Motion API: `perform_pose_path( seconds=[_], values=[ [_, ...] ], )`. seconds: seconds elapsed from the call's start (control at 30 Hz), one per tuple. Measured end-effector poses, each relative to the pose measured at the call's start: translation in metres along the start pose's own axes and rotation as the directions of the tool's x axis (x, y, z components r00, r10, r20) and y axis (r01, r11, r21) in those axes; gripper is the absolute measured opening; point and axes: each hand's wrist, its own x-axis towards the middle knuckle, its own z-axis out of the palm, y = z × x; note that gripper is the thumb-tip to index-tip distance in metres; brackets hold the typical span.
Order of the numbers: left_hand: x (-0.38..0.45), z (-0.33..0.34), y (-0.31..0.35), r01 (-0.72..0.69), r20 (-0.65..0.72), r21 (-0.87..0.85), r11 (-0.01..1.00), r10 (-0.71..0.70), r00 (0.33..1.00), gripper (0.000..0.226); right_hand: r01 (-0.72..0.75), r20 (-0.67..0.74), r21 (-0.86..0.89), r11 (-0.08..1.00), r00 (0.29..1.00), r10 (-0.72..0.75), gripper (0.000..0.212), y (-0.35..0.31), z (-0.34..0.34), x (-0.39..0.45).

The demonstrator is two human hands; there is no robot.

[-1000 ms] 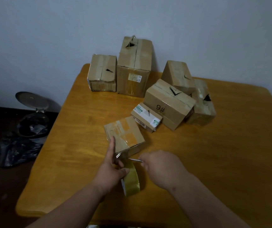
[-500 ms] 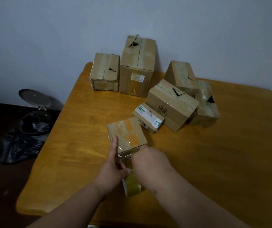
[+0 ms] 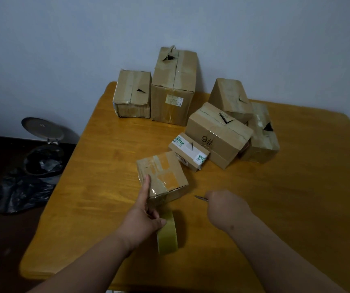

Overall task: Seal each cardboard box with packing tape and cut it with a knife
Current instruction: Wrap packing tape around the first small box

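Note:
A small taped cardboard box (image 3: 162, 176) sits near the front of the wooden table (image 3: 286, 208). My left hand (image 3: 143, 216) holds a yellowish roll of packing tape (image 3: 167, 234) upright just in front of the box, with its forefinger stretched along the box's left edge. My right hand (image 3: 225, 210) grips a thin knife (image 3: 201, 198) to the right of the box, blade pointing left and clear of the tape. Further back lie several more boxes, among them a white-labelled one (image 3: 188, 151) and one marked 9# (image 3: 218, 136).
A tall box (image 3: 174, 87) and a shorter box (image 3: 132, 94) stand at the table's far edge by the wall. Left of the table, on the dark floor, are an open pedal bin (image 3: 43, 153) and a black plastic bag (image 3: 19, 191).
My right hand has pulled the knife out to the right, away from the box's front edge where it was half a second ago. My left hand keeps hold of the roll.

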Motion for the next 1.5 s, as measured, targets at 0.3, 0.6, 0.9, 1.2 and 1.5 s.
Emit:
perform_pose_path(
  seconds=[0.3,0.6,0.9,1.2,1.5],
  values=[
    [0.001,-0.01,0.01,0.027,0.083,0.079,0.996,-0.034,0.996,0.129,-0.089,0.195,0.217,0.972,0.98,0.046,0.063,-0.001,0.083,0.014],
    [-0.004,-0.011,0.017,0.045,0.12,0.053,0.998,-0.051,0.991,0.131,0.151,-0.357,0.427,0.891,0.934,0.014,0.031,-0.022,0.074,0.002],
    [-0.007,-0.025,0.02,0.072,0.181,0.153,0.986,-0.099,0.978,0.13,0.384,-0.522,0.198,0.902,0.82,-0.234,0.078,-0.064,0.038,0.025],
    [-0.001,-0.051,0.018,-0.02,0.254,0.415,0.91,-0.095,0.962,0.126,0.343,-0.473,-0.006,0.939,0.826,-0.305,0.073,-0.057,0.031,0.041],
    [-0.003,-0.059,0.029,0.024,0.296,0.419,0.908,-0.161,0.941,0.13,0.401,-0.48,-0.084,0.912,0.786,-0.389,0.068,-0.052,0.023,0.051]
  ],
)
